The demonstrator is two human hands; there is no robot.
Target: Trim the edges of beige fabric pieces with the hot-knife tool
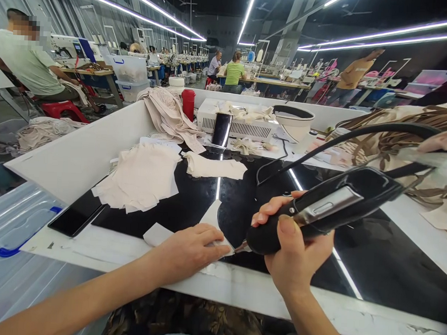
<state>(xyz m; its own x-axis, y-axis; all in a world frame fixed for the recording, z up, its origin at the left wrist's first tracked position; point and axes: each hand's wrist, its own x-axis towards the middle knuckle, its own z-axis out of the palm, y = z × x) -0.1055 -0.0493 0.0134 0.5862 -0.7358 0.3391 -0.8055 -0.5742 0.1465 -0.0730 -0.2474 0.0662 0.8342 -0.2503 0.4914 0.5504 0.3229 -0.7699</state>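
Observation:
My right hand (296,240) is wrapped round a black handheld tool (329,206) with a silver lever and a cable. The tool's narrow tip points left, close beside the fingertips of my left hand (196,248). That hand lies palm down, fingers extended, pressing a small cream fabric piece (211,215) on the glossy black surface (240,203). Another pale piece (157,234) pokes out left of it. Farther back lie a pile of cream fabric pieces (139,176) and a smaller stack (215,167).
A phone (77,213) lies at the left edge, another phone (221,129) leans on a white vented box (207,115). A red cup (188,104) stands behind. Brown straps (380,130) and another person's hand (445,140) are at right. Blue-handled bins (17,227) stand left.

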